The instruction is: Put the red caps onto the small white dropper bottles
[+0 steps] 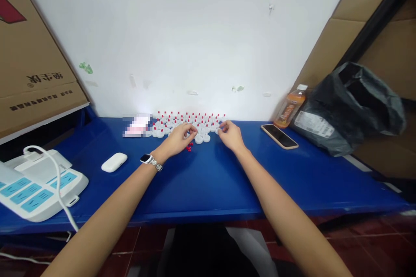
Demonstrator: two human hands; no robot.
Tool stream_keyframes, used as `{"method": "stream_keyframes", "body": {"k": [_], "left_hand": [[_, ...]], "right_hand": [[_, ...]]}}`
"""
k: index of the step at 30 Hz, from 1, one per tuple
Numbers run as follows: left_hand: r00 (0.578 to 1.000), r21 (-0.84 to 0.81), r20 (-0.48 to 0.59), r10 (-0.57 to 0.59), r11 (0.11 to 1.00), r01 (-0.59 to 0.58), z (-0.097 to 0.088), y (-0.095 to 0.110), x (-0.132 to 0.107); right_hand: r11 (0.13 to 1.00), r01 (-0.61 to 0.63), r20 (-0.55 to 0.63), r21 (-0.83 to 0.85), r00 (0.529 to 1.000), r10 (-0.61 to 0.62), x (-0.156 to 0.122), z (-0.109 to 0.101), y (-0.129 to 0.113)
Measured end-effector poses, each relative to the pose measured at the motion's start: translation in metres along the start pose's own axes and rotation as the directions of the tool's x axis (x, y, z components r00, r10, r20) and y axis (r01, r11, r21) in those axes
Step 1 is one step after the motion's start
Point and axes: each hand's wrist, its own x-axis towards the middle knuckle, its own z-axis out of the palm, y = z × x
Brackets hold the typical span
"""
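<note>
Many small white round caps (199,139) stand grouped on the blue table (208,181) against the wall, most with a red tip (162,130) on top. A few loose red pieces (189,148) lie just below my left hand (180,139). That hand hovers at the front of the group with thumb and forefinger pinched; what is between them is too small to make out. At the group's right side, my right hand (231,136) has its thumb and fingers closed on the edge of a white cap (217,131). Several front caps near both hands have no red tip.
To the left are a white earbud case (114,162), a blurred pink-white item (138,126) and a power strip (42,186) with a cable. A phone (279,136), an orange drink bottle (290,107) and a dark plastic bag (344,108) are on the right. Cardboard boxes (35,60) flank the table.
</note>
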Motion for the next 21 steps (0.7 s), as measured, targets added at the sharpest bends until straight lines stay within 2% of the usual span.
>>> {"method": "stream_keyframes", "body": {"k": [4,7,9,13,18,21], "left_hand": [[0.997,0.035,0.023,0.08,0.996,-0.08,0.007,0.012,0.022],[0.995,0.049,0.02,0.093,0.994,-0.094,0.016,0.018,0.03],[0.996,0.036,-0.004,0.088,0.995,-0.088,0.021,0.019,0.03],[0.996,0.002,-0.072,0.058,0.998,-0.058,0.023,0.019,0.021],[0.988,-0.039,-0.154,0.002,0.999,-0.008,0.005,0.021,0.008],[0.996,-0.02,-0.084,-0.022,1.0,0.02,-0.005,0.019,0.0]], "right_hand": [[0.994,-0.075,0.023,-0.084,0.997,0.077,0.009,0.006,0.018],[0.994,-0.078,0.077,-0.071,0.994,0.083,0.011,0.012,0.021],[0.996,-0.064,0.061,-0.067,0.996,0.068,0.012,0.013,0.02],[0.996,0.082,-0.039,-0.039,0.996,-0.084,0.006,0.007,0.006],[0.942,0.283,0.09,0.178,0.949,-0.302,-0.016,-0.004,-0.031],[0.909,0.358,0.122,0.212,0.914,-0.388,-0.028,-0.003,-0.051]]}}
